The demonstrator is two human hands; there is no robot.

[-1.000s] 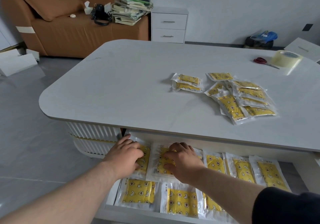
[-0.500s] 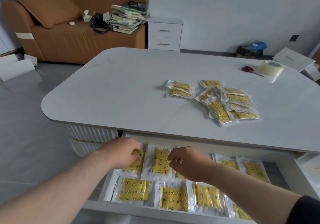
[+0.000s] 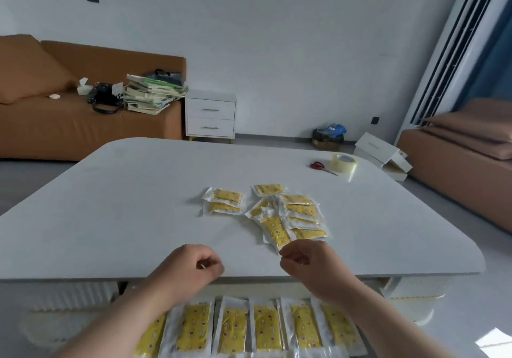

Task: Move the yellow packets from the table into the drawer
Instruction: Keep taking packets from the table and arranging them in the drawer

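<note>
1. Both hands hover low in the centre of the frame, over the near edge of the table [image 3: 110,205] and above the open drawer [image 3: 277,294]. The left hand [image 3: 191,267] has its fingers loosely curled and holds nothing. The right hand [image 3: 307,263] is also loosely curled, thumb and forefinger bent toward each other with nothing seen between them.
2. The packets left to move lie mid-frame on the table: a pair [image 3: 223,203] side by side, and just right of it an overlapping pile [image 3: 293,216].
3. Empty hands between drawer and pile suggest a reach for the next packets. The right fingertips sit just beside the pile's nearest packet [image 3: 274,230], which points at that hand. Whether they touch it cannot be told.
4. In the drawer, stored packets [image 3: 266,327] lie flat in a row, long sides together, probably to pack in more. The row looks full across, and any free room nearer the frame's bottom is cut off.
5. Only bare tabletop lies between the hands and the pile. The table edge overhangs the drawer's back, so each packet likely has to come over that lip and down.
6. The scissors [image 3: 318,166] and tape [image 3: 343,161], at upper right, are well apart from the pile.
</note>
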